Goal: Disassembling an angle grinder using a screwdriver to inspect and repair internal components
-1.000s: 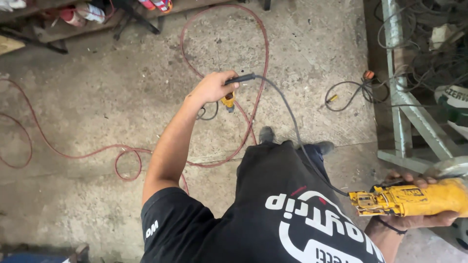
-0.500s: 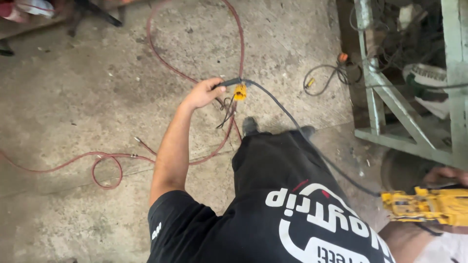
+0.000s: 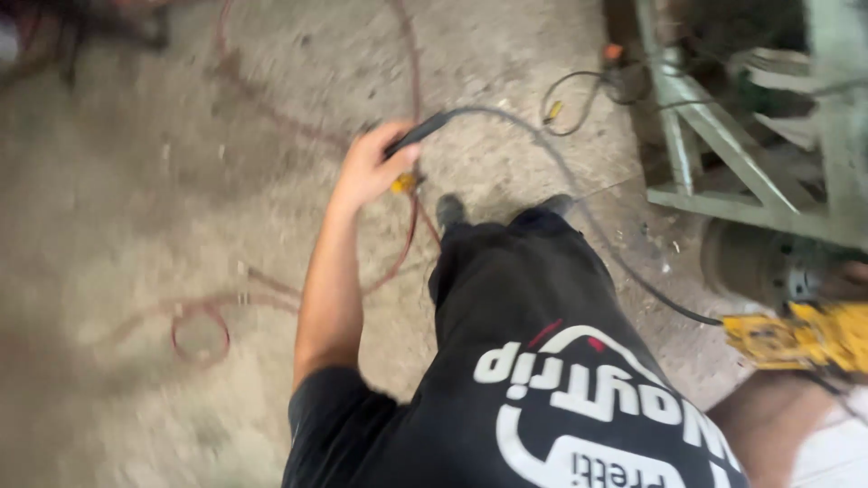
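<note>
My left hand point(image 3: 369, 167) is stretched out ahead of me and is closed around the black plug end of a dark power cord point(image 3: 551, 158). A small yellow piece point(image 3: 403, 183) shows just under that hand. The cord arcs to the right and runs back to a yellow power tool point(image 3: 800, 336) at the right edge. My right hand point(image 3: 845, 282) is mostly out of frame behind the tool and appears to hold it. I stand on a concrete floor in black clothes. The picture is motion-blurred.
A red cable point(image 3: 203, 333) loops over the concrete floor point(image 3: 136, 199) at left and runs up past my left hand. A green metal frame point(image 3: 723, 154) stands at upper right, with loose wires point(image 3: 579, 95) and a round metal part point(image 3: 750, 262) beside it.
The view has swung and blurred. My left hand still holds the cord's plug end and has come slightly nearer to my body; the yellow tool stays low at the right.
</note>
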